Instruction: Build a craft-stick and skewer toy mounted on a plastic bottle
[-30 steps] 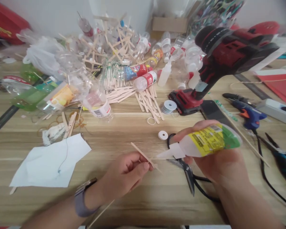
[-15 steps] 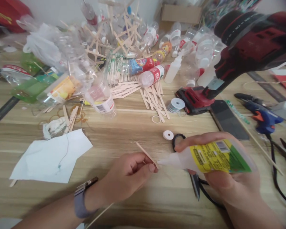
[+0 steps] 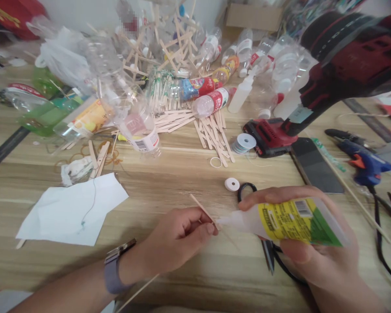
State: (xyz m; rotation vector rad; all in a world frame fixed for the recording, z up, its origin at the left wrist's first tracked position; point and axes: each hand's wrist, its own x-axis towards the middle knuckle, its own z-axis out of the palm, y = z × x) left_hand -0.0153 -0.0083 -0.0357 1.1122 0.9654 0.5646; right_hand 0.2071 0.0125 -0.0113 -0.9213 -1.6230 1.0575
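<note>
My left hand [image 3: 185,232], with a watch at its wrist, pinches a thin wooden stick [image 3: 198,206] between thumb and fingers. In my right hand [image 3: 326,252] is a glue bottle [image 3: 286,221] with a yellow and green label, lying nearly level. Its narrow white nozzle points left and meets, or almost meets, the stick close to my left fingertips. Whether glue is flowing out cannot be made out. Partly hidden behind the bottle lie scissors [image 3: 246,191] with black handles. A small white spool [image 3: 232,184] rests just beyond them.
A red and black cordless drill [image 3: 275,138] stands at the right beside a phone [image 3: 316,165] and a blue glue gun [image 3: 366,165]. Popsicle sticks [image 3: 213,134] and plastic bottles [image 3: 211,102] crowd the back. White paper [image 3: 71,213] lies at left, a wire spool [image 3: 243,143] near the drill.
The whole view has shifted slightly, so things sit a little further right. Both hands keep their grips; the nozzle stays by the stick.
</note>
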